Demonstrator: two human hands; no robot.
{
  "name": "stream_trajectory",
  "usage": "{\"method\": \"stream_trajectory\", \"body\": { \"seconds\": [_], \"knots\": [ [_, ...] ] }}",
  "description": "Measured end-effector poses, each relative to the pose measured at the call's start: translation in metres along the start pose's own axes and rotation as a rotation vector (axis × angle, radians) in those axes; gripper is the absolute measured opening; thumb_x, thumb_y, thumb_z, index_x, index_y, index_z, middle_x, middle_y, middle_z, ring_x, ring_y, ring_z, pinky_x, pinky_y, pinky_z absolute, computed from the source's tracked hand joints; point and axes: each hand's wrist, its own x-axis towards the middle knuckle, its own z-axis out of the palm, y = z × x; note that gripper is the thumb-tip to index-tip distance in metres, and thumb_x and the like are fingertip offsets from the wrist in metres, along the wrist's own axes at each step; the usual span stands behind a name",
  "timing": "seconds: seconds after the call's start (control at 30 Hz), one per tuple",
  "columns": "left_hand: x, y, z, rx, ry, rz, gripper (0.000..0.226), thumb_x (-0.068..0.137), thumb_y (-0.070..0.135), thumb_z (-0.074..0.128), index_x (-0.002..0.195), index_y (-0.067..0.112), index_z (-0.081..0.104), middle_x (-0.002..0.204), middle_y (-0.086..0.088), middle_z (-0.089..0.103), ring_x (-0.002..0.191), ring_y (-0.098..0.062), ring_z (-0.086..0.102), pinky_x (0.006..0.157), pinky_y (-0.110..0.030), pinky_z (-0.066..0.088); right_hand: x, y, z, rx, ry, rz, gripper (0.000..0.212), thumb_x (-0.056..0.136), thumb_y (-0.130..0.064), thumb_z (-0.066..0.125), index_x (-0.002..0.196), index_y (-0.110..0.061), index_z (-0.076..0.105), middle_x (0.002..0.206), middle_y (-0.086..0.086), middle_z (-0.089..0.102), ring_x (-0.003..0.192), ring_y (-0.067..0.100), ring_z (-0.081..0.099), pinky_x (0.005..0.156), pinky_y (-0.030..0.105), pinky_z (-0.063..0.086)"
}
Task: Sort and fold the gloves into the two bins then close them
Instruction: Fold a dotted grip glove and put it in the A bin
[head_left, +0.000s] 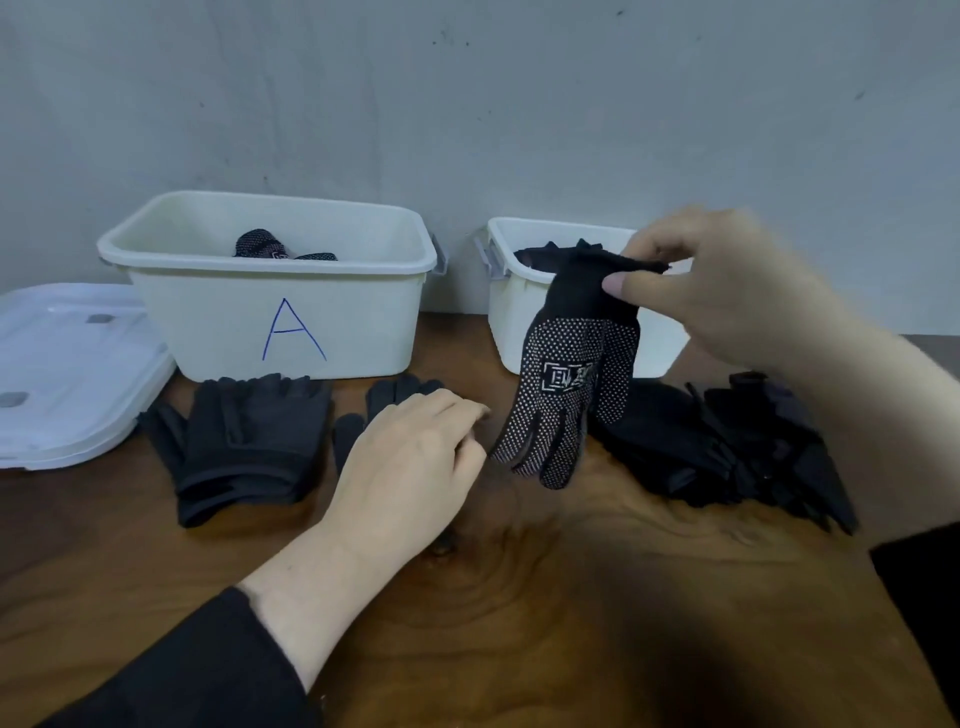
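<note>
My right hand (727, 291) pinches the cuff of a black glove with white grip dots (566, 395), which hangs fingers down above the table in front of the right bin (498, 234). My left hand (410, 462) hovers palm down just left of the hanging glove, fingers loosely curled, over a plain black glove (395, 392). The left bin, marked A (270, 322), holds dotted gloves (270, 247). The right bin holds plain black gloves. A stack of black gloves (244, 441) lies in front of bin A, and another pile (727, 447) lies on the right.
Two white lids (67, 374) are stacked at the table's left edge, beside bin A. Both bins stand against a grey wall (519, 104). The wooden table (519, 597) shows bare wood in front of me. Grey latches stick out between the bins.
</note>
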Motion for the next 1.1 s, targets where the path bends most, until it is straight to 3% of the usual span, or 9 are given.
{"method": "stream_trajectory", "body": {
  "seconds": [0.13,0.3,0.37,0.47,0.6,0.77,0.87,1.0,1.1],
  "knots": [
    [0.001,-0.005,-0.002,0.010,0.002,-0.047,0.028,0.092,0.017,0.055,0.116,0.021,0.070,0.110,0.008,0.069,0.097,-0.015,0.062,0.083,-0.033,0.051,0.015,-0.007,0.007,0.090,0.001,0.024,0.008,0.091,-0.025,0.072,0.085,-0.021,0.070,0.069,-0.001,0.065,0.059,0.020,0.063,0.065,0.033,0.051],
    [0.002,-0.015,-0.007,-0.013,0.069,-0.115,0.026,0.090,0.013,0.055,0.109,0.019,0.071,0.103,0.004,0.070,0.091,-0.019,0.064,0.077,-0.036,0.054,0.010,-0.007,0.019,0.124,0.268,-0.033,0.005,0.094,-0.026,0.067,0.089,-0.028,0.066,0.074,-0.008,0.064,0.066,0.013,0.057,0.063,0.027,0.044],
    [0.001,-0.016,-0.010,-0.050,0.090,-0.117,0.029,0.091,0.013,0.053,0.115,0.020,0.068,0.107,0.004,0.069,0.096,-0.018,0.063,0.082,-0.036,0.054,-0.012,-0.001,0.030,0.117,0.292,-0.056,0.009,0.094,-0.023,0.066,0.089,-0.031,0.065,0.080,-0.014,0.069,0.072,0.003,0.061,0.067,0.015,0.044],
    [0.001,-0.013,-0.010,-0.080,0.069,-0.083,0.033,0.094,0.013,0.050,0.123,0.021,0.064,0.115,0.004,0.065,0.103,-0.016,0.058,0.091,-0.038,0.051,-0.064,0.021,0.068,0.022,0.076,-0.121,0.016,0.089,-0.016,0.068,0.097,-0.030,0.070,0.095,-0.016,0.069,0.087,0.008,0.063,0.081,0.022,0.046],
    [0.000,-0.008,-0.007,-0.053,-0.084,0.038,0.030,0.097,0.015,0.045,0.116,0.022,0.067,0.118,0.007,0.061,0.105,-0.014,0.053,0.094,-0.037,0.044,-0.124,0.051,0.106,-0.231,-0.360,-0.187,0.032,0.094,-0.054,0.057,0.119,-0.037,0.067,0.130,-0.025,0.052,0.116,-0.008,0.044,0.106,0.024,0.038],
    [-0.006,-0.003,0.000,-0.011,-0.408,0.174,0.036,0.100,0.024,0.040,0.126,0.031,0.063,0.130,0.016,0.059,0.117,-0.007,0.048,0.104,-0.033,0.036,-0.121,0.035,0.109,0.008,-0.018,-0.240,0.025,0.097,-0.039,0.055,0.104,-0.024,0.074,0.109,-0.018,0.064,0.101,-0.001,0.057,0.094,0.019,0.045],
    [-0.009,-0.001,-0.005,-0.029,-0.371,0.163,0.036,0.099,0.025,0.041,0.127,0.032,0.063,0.122,0.016,0.063,0.111,-0.006,0.050,0.101,-0.033,0.040,-0.098,0.021,0.118,0.111,-0.059,-0.186,0.015,0.098,-0.029,0.058,0.104,-0.026,0.072,0.097,-0.021,0.065,0.092,-0.002,0.060,0.080,0.014,0.047],
    [-0.021,-0.008,-0.023,-0.018,-0.163,0.083,0.027,0.098,0.031,0.047,0.119,0.032,0.066,0.112,0.016,0.064,0.103,-0.005,0.054,0.092,-0.026,0.045,-0.087,0.029,0.134,0.094,-0.200,-0.162,0.016,0.100,-0.033,0.057,0.104,-0.031,0.072,0.098,-0.023,0.063,0.097,-0.004,0.058,0.088,0.022,0.050],
    [-0.036,-0.024,-0.036,0.029,-0.220,0.036,0.031,0.095,0.049,0.047,0.115,0.033,0.064,0.107,0.017,0.059,0.098,-0.004,0.052,0.089,-0.027,0.047,-0.089,0.037,0.136,0.059,-0.318,-0.159,0.018,0.100,-0.038,0.057,0.100,-0.033,0.074,0.103,-0.022,0.061,0.102,-0.003,0.057,0.093,0.024,0.048]
  ]
}}
